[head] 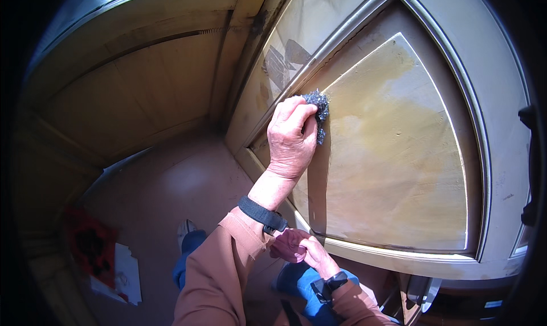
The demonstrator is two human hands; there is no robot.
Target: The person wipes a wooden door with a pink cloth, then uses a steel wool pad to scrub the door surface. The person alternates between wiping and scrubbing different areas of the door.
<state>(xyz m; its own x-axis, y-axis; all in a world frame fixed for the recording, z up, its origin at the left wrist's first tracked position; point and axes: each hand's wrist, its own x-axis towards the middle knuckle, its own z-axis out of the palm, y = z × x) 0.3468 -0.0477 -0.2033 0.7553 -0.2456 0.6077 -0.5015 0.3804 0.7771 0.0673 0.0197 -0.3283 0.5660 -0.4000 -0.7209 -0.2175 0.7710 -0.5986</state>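
Observation:
My left hand (292,134), reaching up from the lower left, grips a dark, glittering scouring pad (319,112) that looks like metal wool. The pad rests against the left part of the recessed wooden panel (397,146), beside its frame moulding. Yellowish and paler greyish patches mark the panel, and the arm's shadow falls down its left side. Lower down, my right hand (305,247) is curled in front of my body, close below the left wrist and partly behind the left sleeve. Whether anything lies inside its fingers cannot be seen.
Another panelled wooden surface (149,82) stands at the left, meeting the door-like frame near a dark corner. On the floor (171,189) at lower left lie a red item (92,240) and a torn white sheet (127,274). My shoe (186,228) is nearby. Dark hardware (529,163) projects at the right edge.

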